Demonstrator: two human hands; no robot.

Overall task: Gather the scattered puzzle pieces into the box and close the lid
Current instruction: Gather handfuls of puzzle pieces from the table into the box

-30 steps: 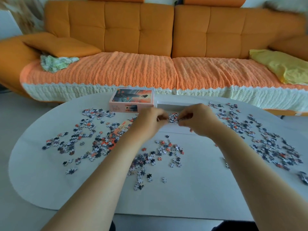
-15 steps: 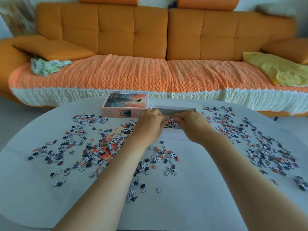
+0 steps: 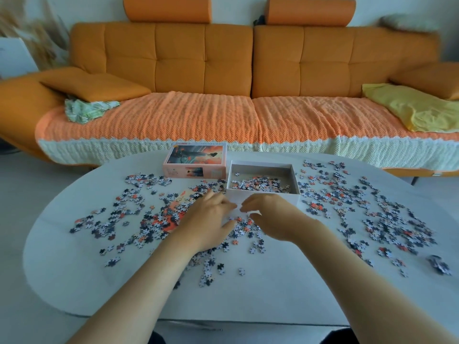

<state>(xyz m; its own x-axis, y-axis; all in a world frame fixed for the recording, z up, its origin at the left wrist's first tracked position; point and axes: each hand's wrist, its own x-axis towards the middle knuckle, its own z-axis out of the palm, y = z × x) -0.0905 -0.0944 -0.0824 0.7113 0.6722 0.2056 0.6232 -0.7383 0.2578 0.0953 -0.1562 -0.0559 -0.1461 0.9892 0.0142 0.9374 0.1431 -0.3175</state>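
The open white box (image 3: 263, 194) stands at the middle back of the table, with a heap of puzzle pieces (image 3: 258, 184) inside. Its pictured lid (image 3: 195, 161) lies just to its left. Scattered pieces cover the table on the left (image 3: 129, 212), on the right (image 3: 367, 207) and in a small patch (image 3: 244, 228) right in front of the box. My left hand (image 3: 210, 219) and my right hand (image 3: 269, 216) hover over that small patch, fingers loosely spread and fingertips nearly meeting. Neither hand holds anything I can see.
The rounded white table (image 3: 248, 289) ends close to me. Behind it runs an orange sofa (image 3: 248, 70) with an orange throw, a yellow cloth (image 3: 409, 108) at the right and a green cloth (image 3: 87, 110) at the left.
Both hands were over the box, pinching pieces together. They have let the pieces go and drawn back toward me, down to the patch in front of the box. The camera has tilted up.
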